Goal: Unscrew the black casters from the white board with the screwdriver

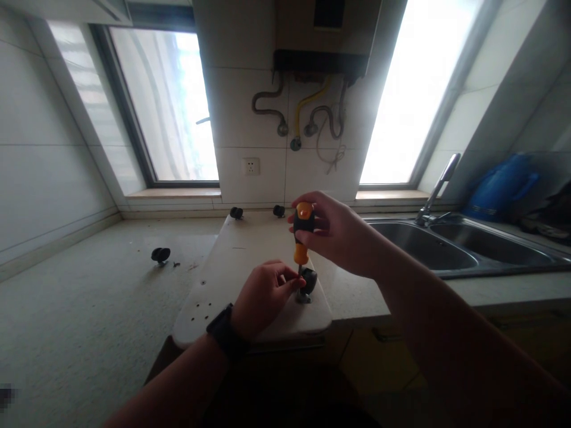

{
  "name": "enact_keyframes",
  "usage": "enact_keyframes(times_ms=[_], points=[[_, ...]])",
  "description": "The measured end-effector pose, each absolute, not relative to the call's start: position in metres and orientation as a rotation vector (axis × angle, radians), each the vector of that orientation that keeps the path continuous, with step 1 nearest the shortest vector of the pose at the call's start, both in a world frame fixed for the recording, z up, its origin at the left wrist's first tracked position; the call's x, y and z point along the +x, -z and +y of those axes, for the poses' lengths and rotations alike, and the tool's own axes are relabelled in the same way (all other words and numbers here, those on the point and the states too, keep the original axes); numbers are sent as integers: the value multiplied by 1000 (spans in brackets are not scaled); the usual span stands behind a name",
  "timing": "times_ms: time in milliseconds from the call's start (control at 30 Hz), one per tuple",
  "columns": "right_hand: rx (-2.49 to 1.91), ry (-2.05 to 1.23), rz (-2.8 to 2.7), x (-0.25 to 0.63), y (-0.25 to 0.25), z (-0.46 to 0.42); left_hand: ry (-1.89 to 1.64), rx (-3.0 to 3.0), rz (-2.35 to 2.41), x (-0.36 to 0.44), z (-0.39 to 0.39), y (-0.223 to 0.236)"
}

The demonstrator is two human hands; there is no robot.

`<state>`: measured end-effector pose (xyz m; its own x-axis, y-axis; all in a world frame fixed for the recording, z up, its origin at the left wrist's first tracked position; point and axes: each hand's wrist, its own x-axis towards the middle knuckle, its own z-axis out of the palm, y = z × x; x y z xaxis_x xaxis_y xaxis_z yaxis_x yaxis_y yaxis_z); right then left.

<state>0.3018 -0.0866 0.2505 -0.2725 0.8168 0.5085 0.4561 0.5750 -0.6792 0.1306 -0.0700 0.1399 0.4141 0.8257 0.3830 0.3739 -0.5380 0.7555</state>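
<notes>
My right hand [328, 223] is wrapped round the yellow and black handle of a screwdriver [302, 252], held upright with its shaft pointing down. Below it, a black caster wheel [308, 279] with a metal plate stands at the near right corner of a white board [250, 249]. My left hand [270, 291], a dark watch on its wrist, pinches at the screwdriver's tip beside the caster. Whatever sits between those fingertips is too small to make out. Two more casters [236, 213] stand at the board's far edge. Several screw holes show at its near left corner.
A loose caster [160, 255] lies on the countertop [111, 285] left of the board, with small dark screws [176, 264] beside it. To the right are a double sink [401, 246], a faucet [439, 187] and a blue jug [502, 185]. A water heater [323, 35] hangs on the wall.
</notes>
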Motion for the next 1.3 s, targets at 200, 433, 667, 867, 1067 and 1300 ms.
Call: enact_keyframes(times_ms=[200,433,667,867,1067,1300], points=[[-1157,-286,-1770,297,-256,-84,-1062,2166,1052,134,-73,-140],[-1014,-654,-1808,308,-260,-85,-1077,2014,829,134,-72,-131],[-1001,-567,-1906,311,-260,-90,-1053,1990,786,131,-68,-132],[-1061,-438,-1888,307,-262,-94,-1056,2069,832,131,-71,-137],[-1125,-409,-1892,303,-261,-101,-1055,2069,943,131,-74,-141],[-1203,-229,-1838,299,-262,-104,-1046,2071,906,130,-72,-140]])
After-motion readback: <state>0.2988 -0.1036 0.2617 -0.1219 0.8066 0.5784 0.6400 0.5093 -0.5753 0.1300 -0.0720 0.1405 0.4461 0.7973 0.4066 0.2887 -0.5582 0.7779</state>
